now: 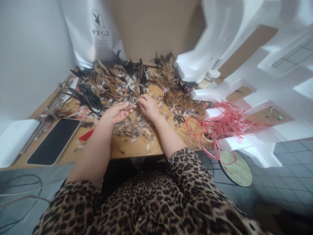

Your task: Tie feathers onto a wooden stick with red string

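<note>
My left hand (117, 112) is turned palm up over the littered table, its thumb and forefinger closed and the other fingers loosely curled. Right beside it, my right hand (148, 106) pinches with its fingertips close to the left fingertips. A thin, pale piece seems to run between them, too small to make out. Just beyond the right fingertips stand dark feathers (141, 76); whether they are held I cannot tell. Brown feathers (105, 78) lie heaped behind the hands, and loose small feathers (133, 129) are scattered below them. Long black feathers (89, 98) lie left of my left hand.
Dark-handled scissors (179, 118) lie right of my right hand, near brown feather bundles (179, 101). Red strings (227, 119) tangle over white foam (276, 127) at the right. A phone (55, 142) lies at the left. Behind stands a silver bag (97, 49); a white-lidded jar (209, 78) is at the back right.
</note>
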### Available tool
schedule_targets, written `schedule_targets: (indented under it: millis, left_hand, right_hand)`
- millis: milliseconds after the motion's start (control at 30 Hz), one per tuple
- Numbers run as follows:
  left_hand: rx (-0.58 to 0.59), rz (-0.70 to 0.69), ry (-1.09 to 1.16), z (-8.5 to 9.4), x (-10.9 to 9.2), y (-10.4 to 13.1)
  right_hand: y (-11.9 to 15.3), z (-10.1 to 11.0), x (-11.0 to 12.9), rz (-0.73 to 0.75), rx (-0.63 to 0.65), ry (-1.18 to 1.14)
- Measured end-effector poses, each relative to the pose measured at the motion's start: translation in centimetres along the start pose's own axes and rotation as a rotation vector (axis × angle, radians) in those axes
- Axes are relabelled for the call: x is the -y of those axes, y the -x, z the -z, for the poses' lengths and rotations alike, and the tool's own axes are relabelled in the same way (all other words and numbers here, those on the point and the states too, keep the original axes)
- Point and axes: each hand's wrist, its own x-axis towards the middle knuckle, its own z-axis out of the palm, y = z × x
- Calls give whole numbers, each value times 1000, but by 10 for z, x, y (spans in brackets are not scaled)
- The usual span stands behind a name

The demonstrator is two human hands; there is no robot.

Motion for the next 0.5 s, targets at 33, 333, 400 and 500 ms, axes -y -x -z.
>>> schedule_targets:
  millis: [33, 333, 400, 500]
  left_hand:
    - [13, 2, -1, -1, 1, 0]
    - [-114, -284, -139, -7, 7, -5]
    - [-145, -342, -199, -9, 8, -4]
    - [-127, -375, -291, -12, 10, -3]
  right_hand:
    - [0, -1, 0, 12, 0, -7]
    - [-1, -14, 9, -317, -181, -458]
    - [-4, -17, 11, -500, -190, -713]
    - [-7, -19, 12, -750, -73, -1116]
